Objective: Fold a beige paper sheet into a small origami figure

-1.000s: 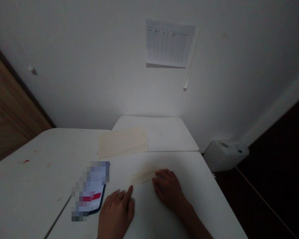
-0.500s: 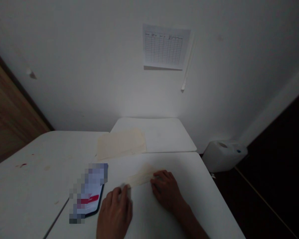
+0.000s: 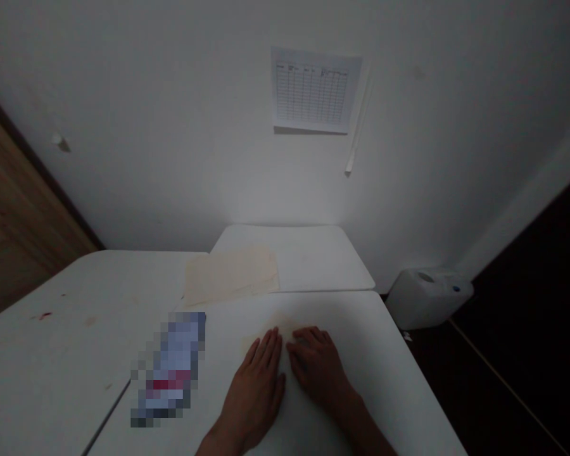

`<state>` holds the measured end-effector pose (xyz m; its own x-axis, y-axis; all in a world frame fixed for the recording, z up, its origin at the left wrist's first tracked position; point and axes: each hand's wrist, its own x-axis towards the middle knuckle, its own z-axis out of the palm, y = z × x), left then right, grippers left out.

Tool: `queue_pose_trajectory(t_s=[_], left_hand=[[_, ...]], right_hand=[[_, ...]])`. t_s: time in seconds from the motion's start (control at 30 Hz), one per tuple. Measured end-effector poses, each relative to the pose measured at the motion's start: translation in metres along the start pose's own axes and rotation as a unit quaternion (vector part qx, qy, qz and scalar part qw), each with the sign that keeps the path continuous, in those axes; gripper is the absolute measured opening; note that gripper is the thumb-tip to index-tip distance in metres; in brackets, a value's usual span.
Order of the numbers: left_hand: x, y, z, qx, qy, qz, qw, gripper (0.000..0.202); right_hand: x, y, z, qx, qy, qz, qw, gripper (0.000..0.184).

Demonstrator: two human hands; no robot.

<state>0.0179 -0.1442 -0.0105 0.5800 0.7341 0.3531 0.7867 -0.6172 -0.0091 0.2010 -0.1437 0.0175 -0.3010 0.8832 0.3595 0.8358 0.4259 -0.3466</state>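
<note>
Resting palm down on a white table (image 3: pixel 370 354), the left hand (image 3: pixel 255 398) and the right hand (image 3: pixel 318 367) lie close together, with only a narrow gap between them. Both hands are open, with the fingers nearly straight and a little spread. Neither hand seems to grip anything; the left fingertips (image 3: pixel 269 345) and the right fingertips (image 3: pixel 308 335) just lie on a small cream sheet (image 3: pixel 261 335), maybe paper or thin cloth.

This sheet lies directly ahead of the wrists, under the fingers of both hands, so neither hand is clearly nearer to it. The hands cover much of it, and the light is dim, so I cannot tell its long axis with confidence. Its visible part seems to run from side to side across the table.

Further from the hands, a pixelated flat object (image 3: pixel 168 370) lies on the table just left of the left hand (it may be a phone, but the blur hides it). Ahead of the sheet, a larger cream sheet (image 3: pixel 230 275) lies across the meeting line of this table and a second white table (image 3: pixel 325 259). Beyond them, a printed grid chart (image 3: pixel 313 90) hangs on a white wall (image 3: pixel 123 126), and a white plastic canister (image 3: pixel 427 297) stands on the right.
</note>
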Motion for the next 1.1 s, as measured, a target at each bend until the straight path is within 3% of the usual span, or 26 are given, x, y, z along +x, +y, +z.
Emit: queue_pose_trajectory(t_s=[0.2,0.43,0.57,0.73,0.9,1.1], left_hand=[[-0.019,-0.007,-0.007,0.017,-0.002,-0.054,0.998,0.059],[-0.033,-0.015,-0.009,0.041,0.013,-0.059,0.997,0.061],[-0.032,-0.014,-0.007,0.045,0.015,-0.059,0.997,0.061],[-0.032,-0.014,-0.007,0.042,0.016,-0.056,0.997,0.06],[-0.032,-0.015,-0.007,0.037,0.016,-0.057,0.998,0.06],[-0.031,-0.013,-0.011,0.027,0.021,-0.061,0.998,0.06]], right_hand=[[-0.002,-0.002,0.001,0.0,-0.002,0.017,1.0,0.018],[-0.002,-0.001,0.004,-0.003,0.001,0.02,1.0,0.018],[0.0,-0.009,0.006,0.002,-0.015,-0.031,0.999,0.028],[-0.002,-0.026,0.011,0.026,-0.081,-0.1,0.991,0.048],[-0.004,-0.027,0.014,0.003,-0.099,-0.079,0.992,0.05],[-0.009,-0.009,0.01,-0.021,-0.095,-0.019,0.995,0.05]])
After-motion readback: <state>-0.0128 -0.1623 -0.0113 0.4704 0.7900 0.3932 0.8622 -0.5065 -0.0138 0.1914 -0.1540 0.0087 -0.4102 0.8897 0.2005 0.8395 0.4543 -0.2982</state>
